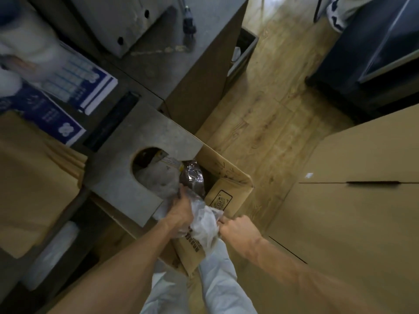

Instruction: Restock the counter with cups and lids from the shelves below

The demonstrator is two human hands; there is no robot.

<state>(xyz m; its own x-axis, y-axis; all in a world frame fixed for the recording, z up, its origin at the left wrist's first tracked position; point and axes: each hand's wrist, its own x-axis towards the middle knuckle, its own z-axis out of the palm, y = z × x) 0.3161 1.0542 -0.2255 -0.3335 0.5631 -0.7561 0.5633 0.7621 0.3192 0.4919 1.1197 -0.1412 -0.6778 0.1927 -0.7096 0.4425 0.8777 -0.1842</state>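
An open cardboard box [229, 184] sits on the floor under the grey counter [118, 177], which has a round hole cut in it. Inside the box lies a clear plastic bag [204, 225] with dark contents [192, 177] that look like lids, though blur hides the detail. My left hand [181, 211] reaches into the box and grips the bag near its middle. My right hand [238, 227] is fisted on the bag's loose crumpled end at the box's near edge.
A large closed cardboard box [353, 200] stands to the right. Brown cardboard [29, 184] and a blue-and-white printed box [68, 94] lie on the left. A wrapped white sleeve [54, 252] rests on a low shelf. Wooden floor [272, 109] runs ahead, and my light trousers [215, 279] show below.
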